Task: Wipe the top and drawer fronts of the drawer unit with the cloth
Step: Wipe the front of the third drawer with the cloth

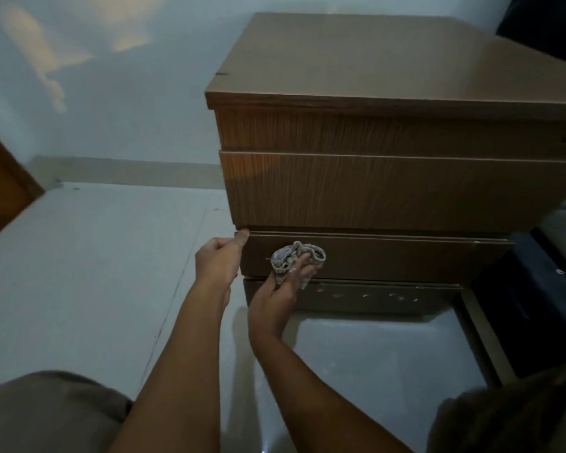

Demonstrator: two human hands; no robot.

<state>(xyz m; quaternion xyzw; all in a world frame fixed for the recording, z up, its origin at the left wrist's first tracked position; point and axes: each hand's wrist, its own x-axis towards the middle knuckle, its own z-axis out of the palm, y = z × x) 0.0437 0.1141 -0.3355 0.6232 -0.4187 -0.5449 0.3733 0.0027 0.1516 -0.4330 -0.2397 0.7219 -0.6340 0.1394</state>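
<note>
A brown wooden drawer unit (389, 188) stands against the pale wall, with a flat top and stacked drawer fronts. My right hand (288, 282) grips a bunched grey patterned cloth (296, 258) and presses it on the left part of the third drawer front (406, 256). My left hand (221, 259) holds the left edge of that same drawer front, thumb at its top corner. The lowest panel (373, 295) beneath shows a row of small pale marks.
Pale glossy floor (95, 273) spreads left of and in front of the unit. A brown door edge (0, 184) is at far left. Dark objects (530, 305) sit right of the unit. My knees fill the bottom corners.
</note>
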